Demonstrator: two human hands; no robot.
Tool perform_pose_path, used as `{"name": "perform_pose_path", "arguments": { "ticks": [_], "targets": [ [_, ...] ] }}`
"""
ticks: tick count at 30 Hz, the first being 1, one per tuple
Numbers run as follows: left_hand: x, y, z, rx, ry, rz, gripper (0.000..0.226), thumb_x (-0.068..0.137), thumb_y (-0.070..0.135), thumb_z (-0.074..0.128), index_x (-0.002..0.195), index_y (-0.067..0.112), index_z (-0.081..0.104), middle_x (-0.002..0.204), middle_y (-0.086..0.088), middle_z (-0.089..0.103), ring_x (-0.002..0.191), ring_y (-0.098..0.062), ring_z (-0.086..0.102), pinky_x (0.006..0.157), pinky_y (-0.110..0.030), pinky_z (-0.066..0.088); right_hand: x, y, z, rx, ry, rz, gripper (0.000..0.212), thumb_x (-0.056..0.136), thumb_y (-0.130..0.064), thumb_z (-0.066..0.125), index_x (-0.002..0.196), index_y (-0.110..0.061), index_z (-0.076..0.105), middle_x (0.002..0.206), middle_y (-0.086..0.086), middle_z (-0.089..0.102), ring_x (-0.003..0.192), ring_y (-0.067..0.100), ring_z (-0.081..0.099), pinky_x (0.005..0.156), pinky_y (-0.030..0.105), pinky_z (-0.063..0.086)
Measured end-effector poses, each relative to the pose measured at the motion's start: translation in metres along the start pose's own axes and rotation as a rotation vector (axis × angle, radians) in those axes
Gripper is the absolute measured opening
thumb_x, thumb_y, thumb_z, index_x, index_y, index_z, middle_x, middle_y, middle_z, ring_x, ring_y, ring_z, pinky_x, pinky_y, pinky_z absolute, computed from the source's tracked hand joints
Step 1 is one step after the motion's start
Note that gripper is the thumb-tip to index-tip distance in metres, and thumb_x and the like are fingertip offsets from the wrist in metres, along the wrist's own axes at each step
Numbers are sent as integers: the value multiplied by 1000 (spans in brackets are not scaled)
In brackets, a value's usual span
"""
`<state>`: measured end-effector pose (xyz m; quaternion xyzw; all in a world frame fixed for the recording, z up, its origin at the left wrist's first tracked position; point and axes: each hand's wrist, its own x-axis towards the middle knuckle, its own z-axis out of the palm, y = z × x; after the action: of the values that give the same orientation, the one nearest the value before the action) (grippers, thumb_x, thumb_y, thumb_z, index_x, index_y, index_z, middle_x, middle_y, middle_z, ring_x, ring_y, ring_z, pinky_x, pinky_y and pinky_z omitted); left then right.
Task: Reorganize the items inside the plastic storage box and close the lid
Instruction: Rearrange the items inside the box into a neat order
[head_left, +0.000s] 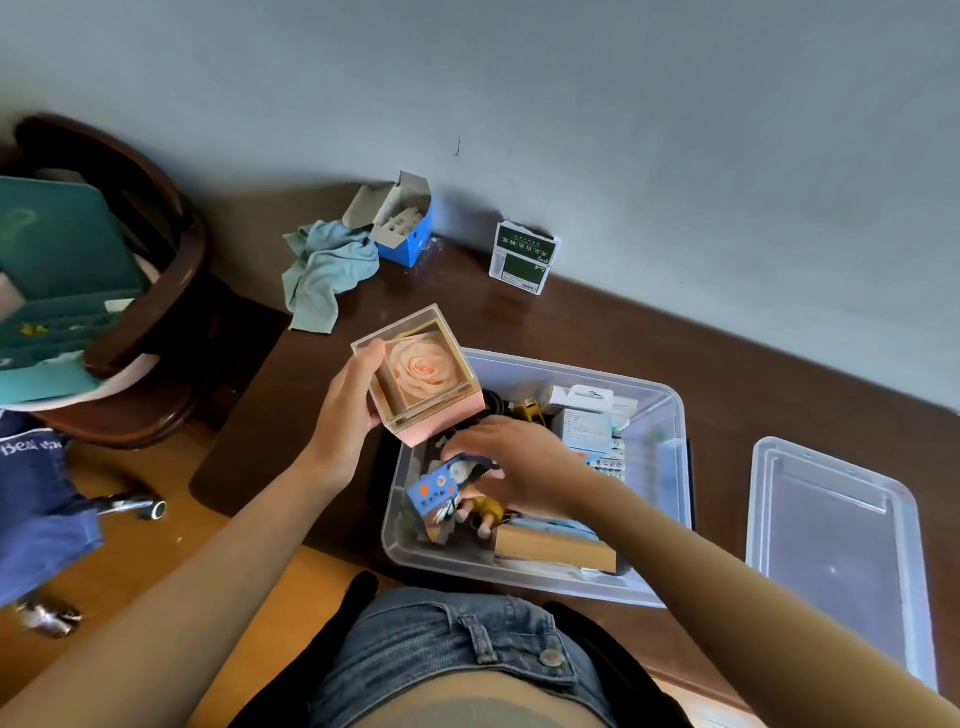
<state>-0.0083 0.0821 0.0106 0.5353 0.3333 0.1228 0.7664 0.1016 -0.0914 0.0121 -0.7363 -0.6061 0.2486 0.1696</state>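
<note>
Head | left hand (343, 415) grips clear rose cube (421, 374) | right hand (519, 462) pinches blue card (434, 491)

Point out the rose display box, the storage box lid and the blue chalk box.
rose display box (422, 371): head view, on the clear top over the rose.
storage box lid (836, 551): head view, on its flat middle panel.
blue chalk box (410, 236): head view, on its blue side.

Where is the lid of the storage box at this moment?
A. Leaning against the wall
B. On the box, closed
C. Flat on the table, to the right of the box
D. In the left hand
C: the lid lies flat on the table, apart from the open box and to its right.
</note>
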Motion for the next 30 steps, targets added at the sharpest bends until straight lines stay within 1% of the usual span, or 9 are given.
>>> {"name": "perform_pose_path", "arguments": {
  "ticks": [3,7,10,12,16,19,21,26,30],
  "targets": [
    [1,-1,-1,10,-3,12,45,88,54,44,115,25,65,114,-4,69,110,-19,64,92,-39,49,-32,11,-16,147,164,150,34,79,-29,72,110,-28,60,95,-9,64,81,5,52,70,27,47],
    [2,-6,2,57,-12,-30,49,86,52,45,120,19,61,114,-3,69,110,-18,64,101,-46,44,-80,30,-36,251,229,365,30,76,-35,75,102,-33,59,91,-15,63,82,3,56,70,24,48],
    [1,-6,9,98,-8,-16,48,85,49,46,117,17,62,110,-3,70,105,-18,66,101,-48,44,-107,41,-45,55,158,504,28,75,-46,72,97,-35,58,85,-22,59,74,0,55,63,22,42],
    [1,-4,13,107,-8,3,49,84,48,45,118,16,61,110,-4,70,104,-18,66,99,-46,46,-113,44,-46,-75,125,581,27,77,-48,68,98,-33,59,84,-20,59,75,7,57,61,25,40],
    [3,-1,16,142,-8,28,51,85,48,44,120,14,58,112,-6,69,104,-20,66,99,-48,46,-104,40,-41,-313,64,696,26,84,-39,62,107,-28,57,104,-11,61,91,13,58,64,25,41],
    [1,-2,14,147,-4,44,51,86,48,44,121,13,58,112,-6,69,105,-21,66,99,-49,46,-86,25,-42,-56,156,655,18,85,-38,63,100,-28,59,93,-16,58,80,8,59,65,26,44],
    [1,-3,12,134,-3,43,51,87,48,44,122,13,58,113,-6,69,106,-20,65,99,-48,46,-68,12,-41,122,111,552,11,87,-33,61,96,-27,62,82,-17,60,73,7,58,65,27,46],
    [1,-5,12,115,13,48,42,90,46,43,116,18,59,108,-3,70,101,-15,67,90,-36,50,-12,2,-13,-72,-161,261,25,90,-22,55,114,-22,60,113,-5,60,104,14,53,78,25,43],
    [0,-6,18,137,24,73,33,100,29,38,119,7,54,106,-8,67,88,-4,69,69,-14,51,17,9,11,-320,-361,160,39,87,-13,59,125,-22,55,128,2,50,119,21,43,83,31,44]
  ]
}}
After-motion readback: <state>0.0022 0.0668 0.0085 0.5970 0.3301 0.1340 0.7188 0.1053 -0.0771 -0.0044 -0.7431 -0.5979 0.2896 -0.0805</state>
